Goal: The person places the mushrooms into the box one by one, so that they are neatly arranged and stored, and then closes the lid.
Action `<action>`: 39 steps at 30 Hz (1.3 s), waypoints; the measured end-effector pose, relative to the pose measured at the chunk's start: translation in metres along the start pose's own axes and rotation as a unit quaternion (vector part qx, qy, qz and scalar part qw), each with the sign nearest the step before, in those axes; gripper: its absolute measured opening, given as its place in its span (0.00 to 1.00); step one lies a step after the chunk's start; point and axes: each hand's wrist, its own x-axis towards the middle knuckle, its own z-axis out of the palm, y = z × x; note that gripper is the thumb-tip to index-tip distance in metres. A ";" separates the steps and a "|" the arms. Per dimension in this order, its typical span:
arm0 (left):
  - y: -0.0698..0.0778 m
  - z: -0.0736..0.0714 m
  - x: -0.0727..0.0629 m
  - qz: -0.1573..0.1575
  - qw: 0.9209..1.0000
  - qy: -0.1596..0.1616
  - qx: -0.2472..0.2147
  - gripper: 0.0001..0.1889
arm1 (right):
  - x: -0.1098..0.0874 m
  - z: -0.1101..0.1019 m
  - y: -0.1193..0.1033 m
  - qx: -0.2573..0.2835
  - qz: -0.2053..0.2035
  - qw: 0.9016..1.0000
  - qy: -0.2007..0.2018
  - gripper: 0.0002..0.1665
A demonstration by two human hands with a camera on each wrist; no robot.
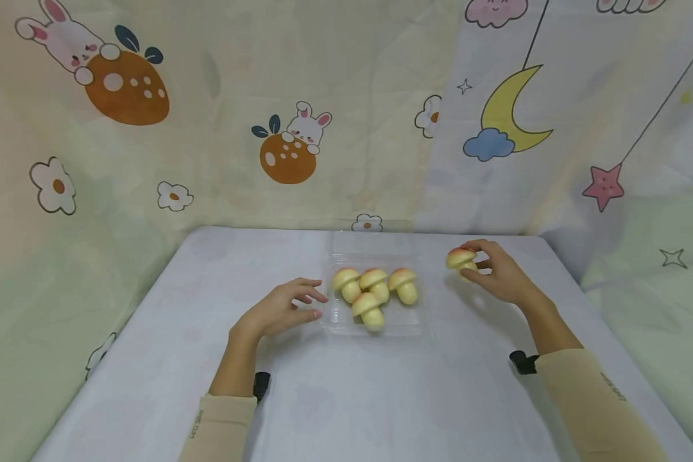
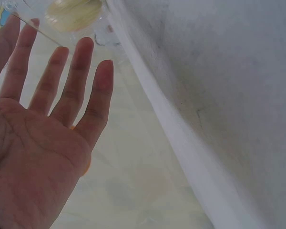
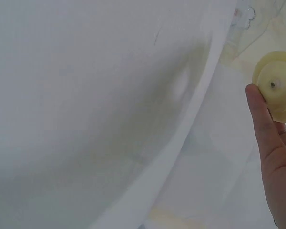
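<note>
My right hand (image 1: 499, 273) holds a yellow mushroom-shaped toy (image 1: 461, 258) with a reddish cap top, above the table to the right of a clear plastic box. The right wrist view shows the round underside of that mushroom (image 3: 275, 86) against the fingers. In the box (image 1: 404, 327) lie several more such mushrooms (image 1: 374, 282), one of them (image 1: 369, 310) in front of the others. Beside the box's left wall, my left hand (image 1: 280, 307) has its fingers extended and holds nothing. Its bare palm (image 2: 35, 138) faces the left wrist camera.
A white-covered table (image 1: 346, 404) lies under everything. The box's clear lid (image 1: 372, 244) stands folded back at its far side. Behind the table hangs a printed curtain (image 1: 225, 128). Dark straps (image 1: 522, 362) sit at both wrists.
</note>
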 end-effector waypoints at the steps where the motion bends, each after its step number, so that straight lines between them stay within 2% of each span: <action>1: 0.000 0.000 0.000 0.000 1.000 0.000 0.000 0.18 | 0.000 0.000 0.000 0.008 0.002 1.000 0.002 0.30; 8: -0.001 0.001 0.000 -0.002 1.000 0.001 0.001 0.18 | -0.002 0.004 -0.009 0.059 0.034 0.998 -0.009 0.31; 15: -0.001 0.001 0.001 -0.003 1.000 0.003 0.002 0.18 | -0.001 0.010 -0.020 0.090 0.045 0.994 -0.035 0.33; 21: -0.001 0.001 0.002 -0.006 1.000 0.003 0.000 0.18 | 0.000 0.017 -0.029 0.106 0.051 0.992 -0.040 0.33; 39: -0.001 0.001 0.002 -0.011 1.000 0.003 0.005 0.18 | 0.000 0.031 -0.054 0.123 0.025 0.991 -0.054 0.36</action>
